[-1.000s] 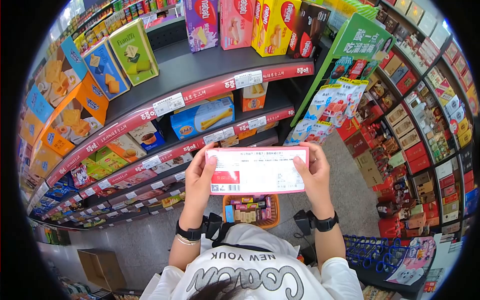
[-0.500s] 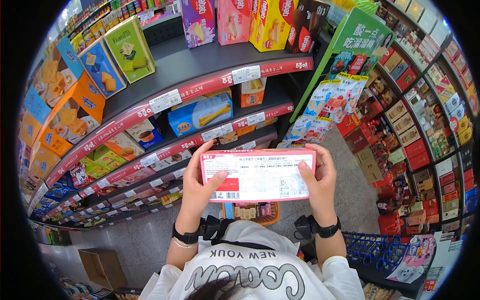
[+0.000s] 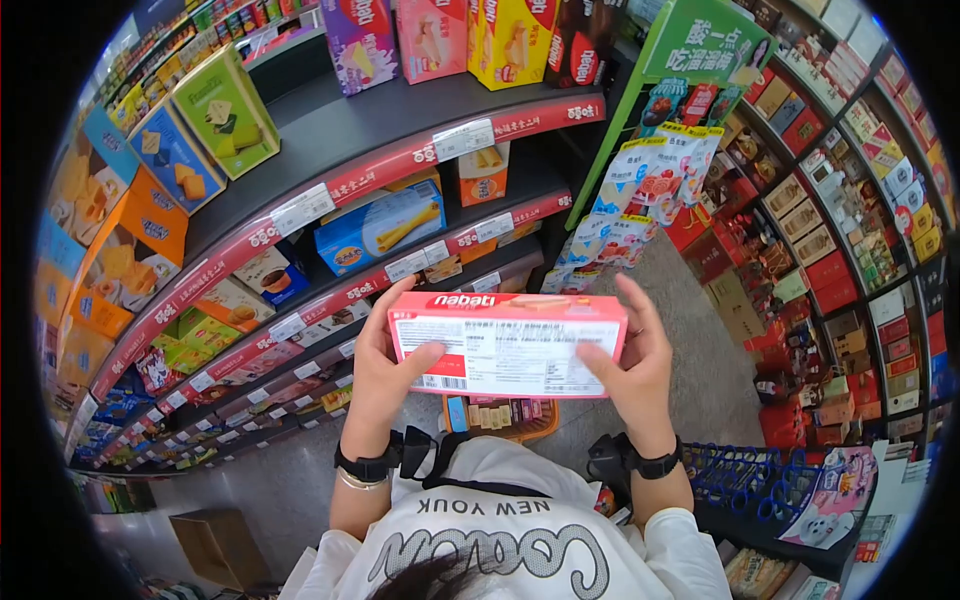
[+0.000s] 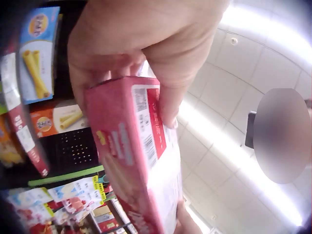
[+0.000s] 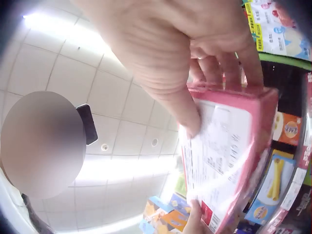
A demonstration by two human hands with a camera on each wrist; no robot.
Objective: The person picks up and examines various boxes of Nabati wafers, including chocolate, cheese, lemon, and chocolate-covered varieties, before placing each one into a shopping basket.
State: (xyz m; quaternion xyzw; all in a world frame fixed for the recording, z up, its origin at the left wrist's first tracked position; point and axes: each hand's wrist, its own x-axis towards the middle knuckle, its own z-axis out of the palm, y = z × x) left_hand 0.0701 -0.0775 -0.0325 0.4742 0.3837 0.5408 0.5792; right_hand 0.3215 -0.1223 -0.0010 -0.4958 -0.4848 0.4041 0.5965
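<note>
Both hands hold a pink Nabati wafer box level in front of the chest. Its white printed label panel faces up toward the head, and the logo edge shows along the far side. The left hand grips one short end, thumb on the label by the barcode. At the other end, the right hand has its thumb over the printed text. In the left wrist view, fingers wrap behind the end of the box. The right wrist view shows the thumb on the label and the other fingers around the end.
Shelves ahead carry upright Nabati boxes, a green Franzzi box and a blue egg-roll box. Snack pouches hang at the right shelf end. An orange basket with several packs sits below the hands. A cardboard carton stands on the floor.
The box has tilted so its far, logo-printed edge comes into view, and it has shifted slightly left. Both hands keep their grip. The shelves have slid left and up in the head view.
</note>
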